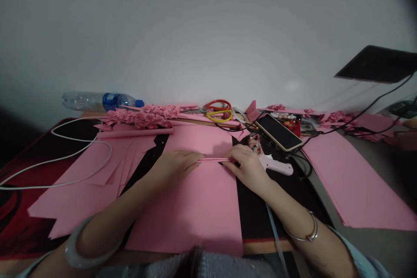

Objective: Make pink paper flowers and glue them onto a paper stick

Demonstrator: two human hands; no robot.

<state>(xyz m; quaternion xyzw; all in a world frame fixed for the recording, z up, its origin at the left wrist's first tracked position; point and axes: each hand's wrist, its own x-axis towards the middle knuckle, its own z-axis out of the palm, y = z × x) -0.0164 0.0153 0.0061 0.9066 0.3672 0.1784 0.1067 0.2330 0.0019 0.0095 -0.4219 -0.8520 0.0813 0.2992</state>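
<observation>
Between both hands stretches a thin pink rolled or folded paper strip (pixel 214 160), held level above a large pink paper sheet (pixel 195 221). My left hand (pixel 177 165) has its fingers closed on the strip's left end. The other end is pinched by my right hand (pixel 249 165), thumb below and fingers on top. Just to the right of that hand lies a white glue gun (pixel 278 166), partly hidden behind it. The sheet lies flat on a dark mat (pixel 257 217).
Pink paper flowers (pixel 143 117) and a plastic bottle (pixel 97 100) lie along the wall. Scissors (pixel 218 110) and a phone (pixel 279 132) sit behind my hands. Cut paper pieces (pixel 87 178) are at left, a paper stack (pixel 355 182) at right. A white cable (pixel 65 184) loops across the left.
</observation>
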